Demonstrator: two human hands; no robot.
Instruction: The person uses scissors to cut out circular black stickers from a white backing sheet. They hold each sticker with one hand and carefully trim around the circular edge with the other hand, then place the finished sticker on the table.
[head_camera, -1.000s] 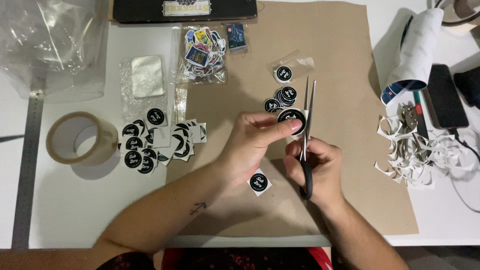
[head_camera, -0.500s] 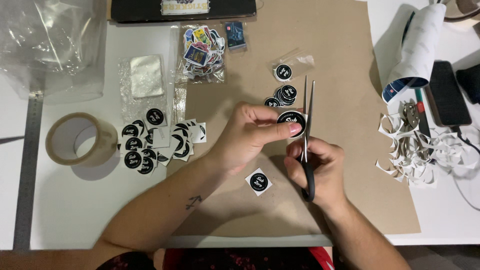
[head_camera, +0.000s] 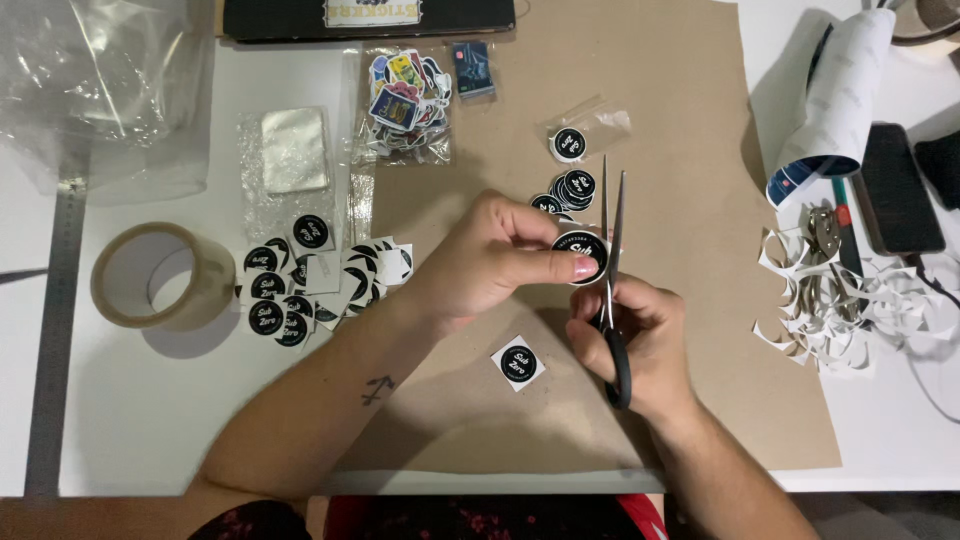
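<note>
Head view, nearest the body: the right hand (head_camera: 640, 335) grips black-handled scissors (head_camera: 612, 270), blades narrowly parted and pointing away. Just left of the blades, the left hand (head_camera: 490, 260) pinches a round black sticker (head_camera: 580, 256) by its edge — thin, light and floppy, so best held at the rim, close to the cut. Beyond the scissors lies a small stack of cut stickers (head_camera: 568, 190).

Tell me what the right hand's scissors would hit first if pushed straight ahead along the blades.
Probably nothing soon: the scissors in the right hand point up the brown paper, passing right of the bagged round sticker; heights are unclear.
</note>
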